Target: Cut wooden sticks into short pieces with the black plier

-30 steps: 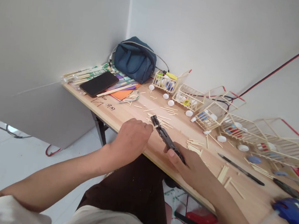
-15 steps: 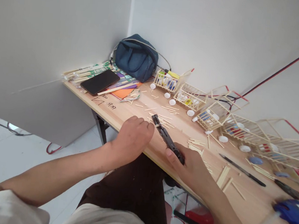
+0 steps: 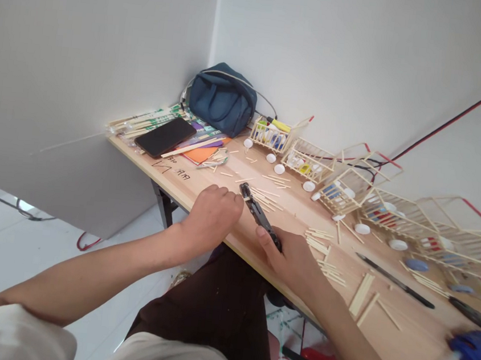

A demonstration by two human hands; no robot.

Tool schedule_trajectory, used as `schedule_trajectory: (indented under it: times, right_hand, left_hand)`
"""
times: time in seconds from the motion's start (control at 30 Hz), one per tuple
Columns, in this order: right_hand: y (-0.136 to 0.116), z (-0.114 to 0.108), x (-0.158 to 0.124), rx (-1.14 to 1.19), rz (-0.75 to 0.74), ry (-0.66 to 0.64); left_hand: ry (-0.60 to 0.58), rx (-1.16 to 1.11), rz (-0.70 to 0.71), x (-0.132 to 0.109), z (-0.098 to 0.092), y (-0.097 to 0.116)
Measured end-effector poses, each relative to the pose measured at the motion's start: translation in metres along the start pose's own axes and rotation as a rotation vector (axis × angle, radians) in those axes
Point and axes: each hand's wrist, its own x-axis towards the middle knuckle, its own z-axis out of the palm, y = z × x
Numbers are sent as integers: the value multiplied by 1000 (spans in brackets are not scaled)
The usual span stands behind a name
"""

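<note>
See wood tbl (image 3: 294,220), cut off at R. Have L hand (image 3: 215,214) curled tight w/ fingertips hidden; R hand (image 3: 295,257) wrapped round blk tool (image 3: 259,212), covering handles. Holding tool over near side, aimed far-L, w/ long axis near-R to far-L. Gripping thin stick (image 3: 246,199) in L, barely visible by tool head.

Blue bag (image 3: 223,99), black phone (image 3: 165,136) lying flat, orange paper (image 3: 200,154) near it, red-and-black cable (image 3: 475,108)

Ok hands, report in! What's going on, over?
Right hand: gripping black tool. Left hand: closed, pale stick at the tool's head. Loose sticks lying just beyond.
</note>
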Motion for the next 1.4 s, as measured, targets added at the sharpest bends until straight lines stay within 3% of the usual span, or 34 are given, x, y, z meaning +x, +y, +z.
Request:
schedule_trajectory:
  times: [0.47, 0.73, 1.4]
  right_hand:
    - [-4, 7, 15, -53, -56, 104]
    - [-3, 13, 22, -155, -23, 83]
    - [-7, 19, 25, -310, 8, 107]
  left_hand:
    - [-12, 26, -57, 8, 4, -7]
    - [-60, -5, -115, 9, 10, -9]
    - [-29, -26, -198, -1, 17, -10]
